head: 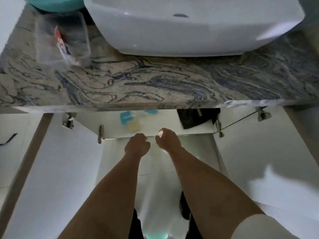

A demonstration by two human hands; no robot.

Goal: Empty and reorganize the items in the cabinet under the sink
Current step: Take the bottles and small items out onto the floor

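Observation:
The cabinet under the sink stands open, its white floor (155, 128) showing below the marbled counter. Blurred blue and yellow items (128, 120) lie on the cabinet floor near the front, and a dark object (195, 118) sits at the right inside. My left hand (137, 145) hovers at the cabinet's front edge with fingers curled in and nothing in it. My right hand (168, 139) is beside it, fingers loosely bent and apart, empty. Both hands are just short of the blue and yellow items.
The left cabinet door (57, 169) and right cabinet door (269, 152) swing open on either side of my arms. On the marbled counter (155, 83) stand a white basin (189, 26) and a clear plastic box (62, 37) holding a red-and-white tube. A teal bowl (55, 3) is behind it.

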